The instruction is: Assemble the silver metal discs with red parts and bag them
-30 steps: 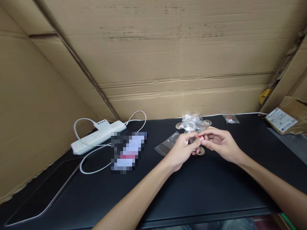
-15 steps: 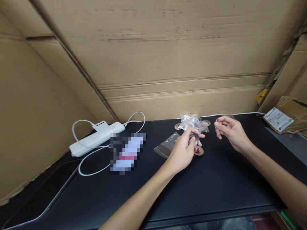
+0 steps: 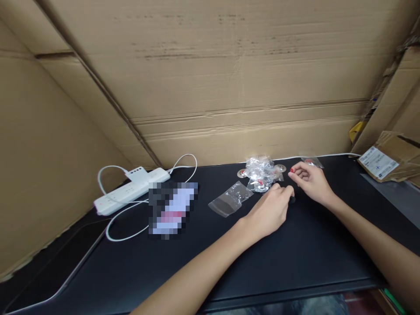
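My left hand (image 3: 272, 211) is closed, palm down, low over the black table. The dark edge of a small round disc (image 3: 292, 199) shows past its fingertips; the rest is hidden by the hand. To its right, my right hand (image 3: 311, 183) pinches a small red piece (image 3: 292, 171) between thumb and forefinger. Just beyond my left hand lies a pile of clear plastic packets (image 3: 260, 168), with round metal-looking discs and red bits among them. A flat clear plastic bag (image 3: 229, 200) rests left of my left hand.
On the left are a white power strip (image 3: 131, 192) with a looped white cable (image 3: 123, 239) and a blurred-out phone-like object (image 3: 175, 210). A small packet (image 3: 313, 162) lies behind my right hand. A labelled cardboard package (image 3: 382, 159) sits at right. Cardboard walls (image 3: 243, 78) enclose the back.
My left hand has moved right and turned palm down, taking the grey disc with it. My right hand has shifted slightly left, still pinching the red piece. A disc on the table is now covered from view.
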Demonstrator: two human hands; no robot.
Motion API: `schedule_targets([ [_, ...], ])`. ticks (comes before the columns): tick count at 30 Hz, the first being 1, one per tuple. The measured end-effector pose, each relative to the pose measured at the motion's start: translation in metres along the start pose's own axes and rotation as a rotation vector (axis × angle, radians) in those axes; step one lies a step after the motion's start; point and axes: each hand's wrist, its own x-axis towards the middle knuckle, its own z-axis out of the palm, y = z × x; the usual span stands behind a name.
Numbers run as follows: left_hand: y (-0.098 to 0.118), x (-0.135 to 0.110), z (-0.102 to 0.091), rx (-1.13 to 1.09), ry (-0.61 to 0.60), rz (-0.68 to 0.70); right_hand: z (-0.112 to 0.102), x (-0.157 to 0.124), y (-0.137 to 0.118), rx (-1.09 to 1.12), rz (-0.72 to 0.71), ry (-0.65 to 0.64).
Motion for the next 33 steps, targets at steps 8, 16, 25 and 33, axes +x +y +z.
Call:
schedule_targets([
  [8,-0.028,0.026,-0.006,-0.047,0.118,-0.114,-0.001,-0.001,-0.006,-0.158,-0.025,-0.04],
  [16,-0.057,0.028,-0.037,-0.021,0.173,-0.332,0.001,-0.003,-0.007,-0.199,-0.013,-0.062],
  [25,-0.055,0.013,-0.025,0.286,0.144,-0.307,0.003,-0.005,-0.006,-0.237,-0.019,-0.096],
  [33,-0.053,0.011,-0.018,0.23,0.131,-0.298,0.007,-0.006,-0.002,-0.275,-0.032,-0.205],
])
